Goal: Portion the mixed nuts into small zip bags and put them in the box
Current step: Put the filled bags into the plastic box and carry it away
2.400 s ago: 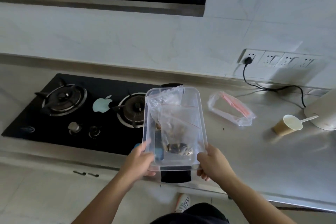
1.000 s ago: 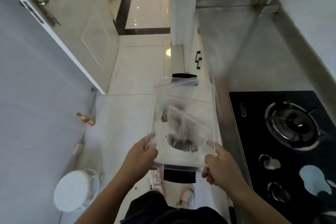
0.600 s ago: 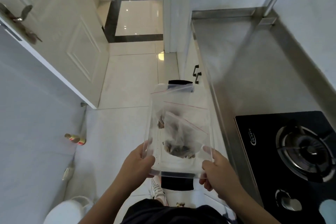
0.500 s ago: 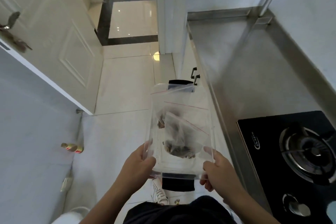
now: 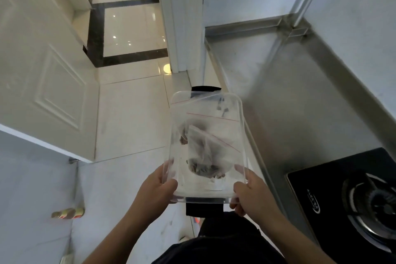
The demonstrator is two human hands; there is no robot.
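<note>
box [image 5: 241, 113]: clear glossy plastic | zip bags [image 5: 205, 146]: thin clear film | counter [image 5: 289, 103]: brushed metal | floor [image 5: 130, 113]: glossy tile

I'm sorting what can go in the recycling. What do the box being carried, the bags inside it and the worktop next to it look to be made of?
The box looks like clear rigid plastic: the floor shows through its glossy walls, with black clips at the ends. The zip bags seem to be thin, creased transparent film with red seal lines. The worktop looks like brushed stainless steel, grey with dull reflections.

Bright daylight; floor [image 5: 128, 25] glare; wide-angle edge bending; slight motion softness
</note>
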